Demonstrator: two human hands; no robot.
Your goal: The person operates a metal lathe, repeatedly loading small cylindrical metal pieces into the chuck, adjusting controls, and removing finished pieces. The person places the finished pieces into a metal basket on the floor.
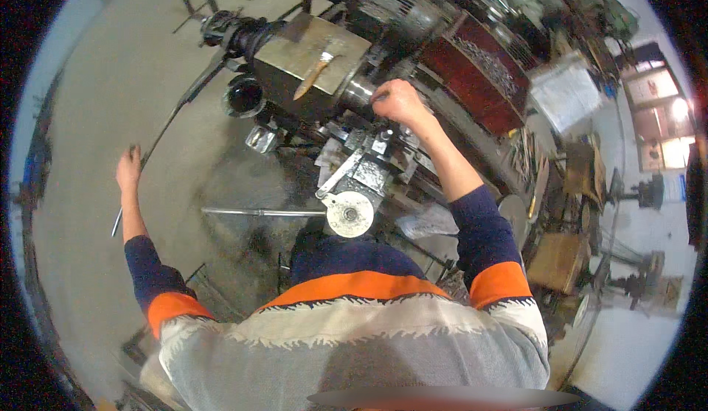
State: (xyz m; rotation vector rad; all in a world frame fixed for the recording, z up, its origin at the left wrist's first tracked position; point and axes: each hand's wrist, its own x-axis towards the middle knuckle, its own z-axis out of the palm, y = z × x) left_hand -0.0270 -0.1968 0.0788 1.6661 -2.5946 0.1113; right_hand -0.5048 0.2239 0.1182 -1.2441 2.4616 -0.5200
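A long thin metal rod (pixel 168 122) slants from the lower left up to the back end of a lathe's headstock (pixel 291 50). Out at the left, my left hand (pixel 129 169) is closed around this rod near its low end. My right hand (pixel 400 101) is closed in a fist just right of the shiny round chuck (pixel 358 92). Something small and dark shows at its fingers, too small to name. Below that hand lies the tool slide (pixel 369 171) with a pale round handwheel (pixel 349 214) close to my waist.
A wooden-handled brush (pixel 313 76) lies on the headstock. A long bar (pixel 265 213) sticks out left of the handwheel. A dark round cup (pixel 244 95) sits beside the headstock. Metal chips fill a red-brown tray (pixel 472 72) behind. More machines (pixel 641 271) stand at the right.
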